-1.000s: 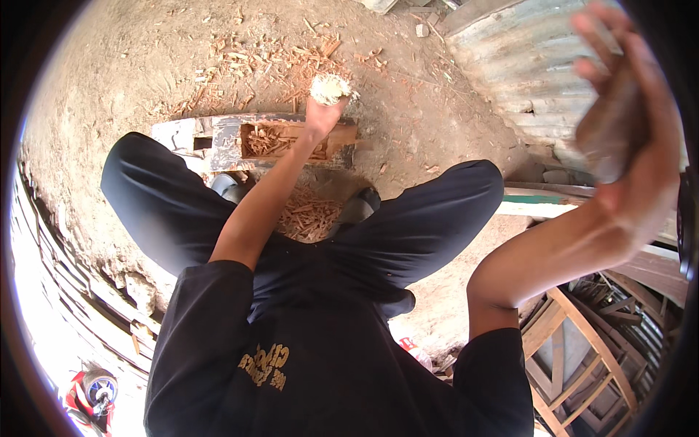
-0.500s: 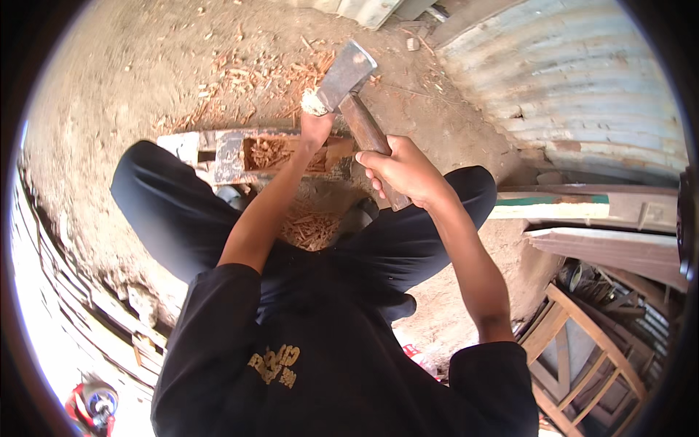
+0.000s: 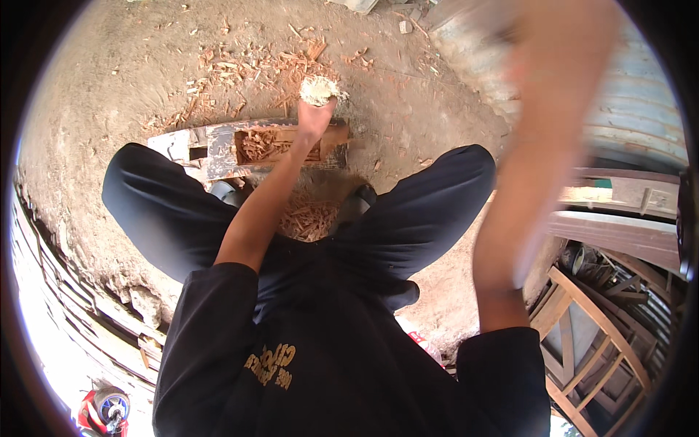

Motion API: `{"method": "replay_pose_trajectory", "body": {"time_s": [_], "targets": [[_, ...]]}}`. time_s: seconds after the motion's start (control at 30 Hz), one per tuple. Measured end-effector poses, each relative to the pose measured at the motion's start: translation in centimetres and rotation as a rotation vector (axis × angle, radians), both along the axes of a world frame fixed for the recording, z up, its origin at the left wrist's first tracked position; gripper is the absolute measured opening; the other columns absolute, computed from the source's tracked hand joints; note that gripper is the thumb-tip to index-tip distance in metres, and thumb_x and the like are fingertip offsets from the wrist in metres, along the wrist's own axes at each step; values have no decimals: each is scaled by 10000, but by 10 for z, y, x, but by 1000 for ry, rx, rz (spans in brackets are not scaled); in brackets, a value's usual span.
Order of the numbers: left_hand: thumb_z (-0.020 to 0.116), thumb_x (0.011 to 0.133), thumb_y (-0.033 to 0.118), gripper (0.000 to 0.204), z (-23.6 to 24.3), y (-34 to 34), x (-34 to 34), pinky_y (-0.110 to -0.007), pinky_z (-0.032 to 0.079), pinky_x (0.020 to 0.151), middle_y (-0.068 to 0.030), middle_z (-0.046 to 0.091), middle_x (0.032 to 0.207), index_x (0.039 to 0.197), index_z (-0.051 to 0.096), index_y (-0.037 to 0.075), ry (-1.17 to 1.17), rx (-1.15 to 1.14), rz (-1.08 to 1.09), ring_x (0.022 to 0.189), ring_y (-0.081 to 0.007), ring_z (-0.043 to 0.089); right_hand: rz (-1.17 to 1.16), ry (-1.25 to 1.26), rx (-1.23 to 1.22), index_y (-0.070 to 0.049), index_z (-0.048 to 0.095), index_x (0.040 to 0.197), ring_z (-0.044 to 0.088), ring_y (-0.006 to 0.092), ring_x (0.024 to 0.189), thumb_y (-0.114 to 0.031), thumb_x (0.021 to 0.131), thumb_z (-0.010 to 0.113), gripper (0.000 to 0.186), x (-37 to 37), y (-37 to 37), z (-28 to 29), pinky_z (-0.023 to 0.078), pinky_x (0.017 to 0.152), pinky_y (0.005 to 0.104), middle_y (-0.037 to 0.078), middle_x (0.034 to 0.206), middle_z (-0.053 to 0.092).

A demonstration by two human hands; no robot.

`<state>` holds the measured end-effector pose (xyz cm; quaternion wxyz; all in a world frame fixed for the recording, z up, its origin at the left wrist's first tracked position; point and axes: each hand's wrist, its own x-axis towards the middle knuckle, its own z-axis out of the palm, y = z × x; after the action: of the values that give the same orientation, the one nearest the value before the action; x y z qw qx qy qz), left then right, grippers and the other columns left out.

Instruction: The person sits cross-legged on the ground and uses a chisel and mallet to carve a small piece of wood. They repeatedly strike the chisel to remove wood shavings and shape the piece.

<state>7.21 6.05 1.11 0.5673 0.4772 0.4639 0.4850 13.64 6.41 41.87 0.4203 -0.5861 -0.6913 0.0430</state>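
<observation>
My left hand (image 3: 316, 120) is closed around what looks like a chisel; only its frayed, pale wooden handle end (image 3: 319, 91) shows above the fist, and the blade is hidden. Beneath this hand lies a dark, worn wood block (image 3: 220, 156), crosswise in front of my feet. A rectangular recess (image 3: 258, 146) in the block holds reddish wood chips. Raised high at the upper right, my right hand (image 3: 564, 25) is heavily blurred by motion. Its fingers cannot be made out, nor can the hatchet be seen clearly.
Wood chips (image 3: 240, 73) litter the dirt floor beyond the block, and more shavings (image 3: 309, 221) lie between my feet. A corrugated metal sheet (image 3: 630, 95) rises at the right. Planks (image 3: 619, 233) and a wooden frame (image 3: 582, 375) lie on the right; a red object (image 3: 91, 413) is at lower left.
My right hand, which held a hatchet over the left hand, has swung up and to the right. The left hand stays at the block, its grip unchanged.
</observation>
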Motion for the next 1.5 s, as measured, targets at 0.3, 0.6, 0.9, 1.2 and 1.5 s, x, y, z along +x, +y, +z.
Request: {"method": "replay_pose_trajectory", "body": {"time_s": [0.3,0.6,0.9,1.2,1.5], "targets": [[590,769,-7,170,28,0,-12,-278,460,731,-65,630,878,937,592,-32,-29,-198,136,789,-141,557,-64,616,-1244,-16,506,848,498,83,497,-203,862,587,204,32,-68,-164,428,424,243,13,643,502],[603,774,11,269,24,-10,-3,-275,465,766,-53,638,965,1037,566,-26,82,-94,4,844,-120,565,-120,447,-493,-39,539,840,483,66,474,-323,867,567,287,1,-20,6,416,421,201,12,622,532],[643,749,37,275,22,-6,-5,-282,467,753,-84,655,930,1008,589,-36,87,-191,-37,814,-137,579,83,278,-72,-23,522,777,497,98,457,-251,921,489,272,4,-28,-105,402,465,254,30,559,552],[642,756,59,328,13,-13,-3,-306,460,815,-108,643,989,1069,571,-12,96,-63,-37,903,-165,584,-98,517,-1173,45,507,943,531,104,498,-266,867,549,323,28,-69,-147,426,434,260,41,631,539],[650,747,66,274,12,-5,1,-302,462,761,-103,657,935,999,601,-30,120,-130,-40,840,-130,586,-6,423,-339,-54,602,839,532,75,530,-311,911,500,286,19,-13,34,432,507,213,15,659,578]]}}
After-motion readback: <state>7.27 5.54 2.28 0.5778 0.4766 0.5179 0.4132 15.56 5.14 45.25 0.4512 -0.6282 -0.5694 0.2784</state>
